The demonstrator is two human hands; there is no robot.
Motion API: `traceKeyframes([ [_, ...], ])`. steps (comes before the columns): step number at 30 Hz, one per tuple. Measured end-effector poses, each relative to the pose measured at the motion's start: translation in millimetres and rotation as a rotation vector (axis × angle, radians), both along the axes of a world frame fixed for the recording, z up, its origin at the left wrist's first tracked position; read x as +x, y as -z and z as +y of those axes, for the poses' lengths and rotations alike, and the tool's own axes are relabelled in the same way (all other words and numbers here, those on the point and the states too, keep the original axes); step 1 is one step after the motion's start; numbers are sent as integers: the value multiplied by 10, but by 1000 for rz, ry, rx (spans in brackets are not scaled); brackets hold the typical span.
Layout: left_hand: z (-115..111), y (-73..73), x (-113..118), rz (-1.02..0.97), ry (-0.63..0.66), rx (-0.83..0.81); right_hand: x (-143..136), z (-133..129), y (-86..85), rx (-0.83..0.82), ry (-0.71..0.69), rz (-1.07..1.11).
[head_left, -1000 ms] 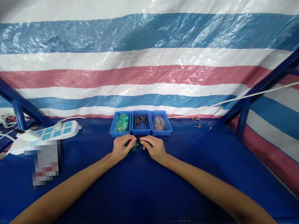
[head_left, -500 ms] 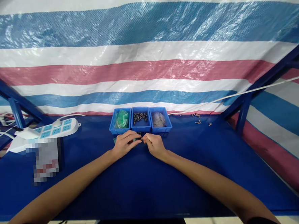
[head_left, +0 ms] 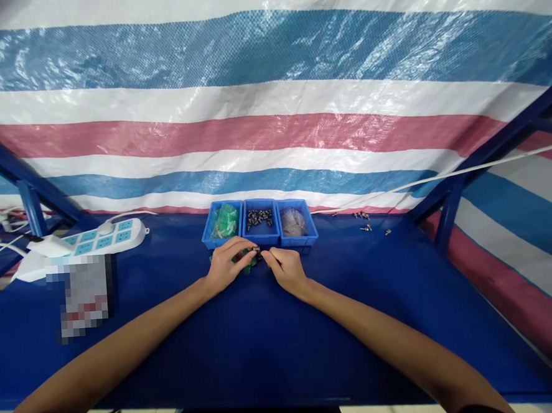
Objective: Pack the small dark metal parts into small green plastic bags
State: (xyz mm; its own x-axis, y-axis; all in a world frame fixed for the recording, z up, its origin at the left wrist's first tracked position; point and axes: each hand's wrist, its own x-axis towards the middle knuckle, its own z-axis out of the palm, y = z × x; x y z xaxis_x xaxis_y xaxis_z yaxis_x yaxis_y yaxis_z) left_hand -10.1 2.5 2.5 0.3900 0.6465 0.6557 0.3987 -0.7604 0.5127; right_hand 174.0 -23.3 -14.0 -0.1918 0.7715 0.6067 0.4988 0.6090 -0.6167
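My left hand [head_left: 226, 262] pinches a small dark part with a metallic glint [head_left: 257, 251] between thumb and fingertips. Right beside it, my right hand [head_left: 287, 271] is closed, its thumb and curled index finger at the part's right side; whatever these fingers hold is hidden. A green piece [head_left: 247, 270] shows under my left fingers, mostly covered. Just behind the hands stand three blue bins in a row. Green plastic-wrapped pieces [head_left: 225, 221] fill the left one, several small dark metallic parts [head_left: 258, 217] lie in the middle one, and a clear plastic bag [head_left: 292, 221] sits in the right one.
Several small metal parts [head_left: 366, 228] lie loose at the table's back right. A white power strip [head_left: 114, 238] with cables stands at the left, a blurred grey item [head_left: 88, 293] before it. Blue frame bars [head_left: 483, 150] and a striped tarp [head_left: 271, 132] enclose the blue table [head_left: 275, 350].
My left fingertips have shifted slightly, and more of the small dark part shows between them. My right thumb has straightened a little toward it. The bins stay in place.
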Motion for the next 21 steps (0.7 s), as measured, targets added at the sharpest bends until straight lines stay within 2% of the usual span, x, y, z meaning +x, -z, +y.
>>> traceKeyframes([
  [10, 12, -38, 21, -39, -53, -86, -13, -29, -30, 67, 19, 81],
  [21, 11, 12, 7, 25, 6, -42, -12, 7, -28, 27, -52, 92],
])
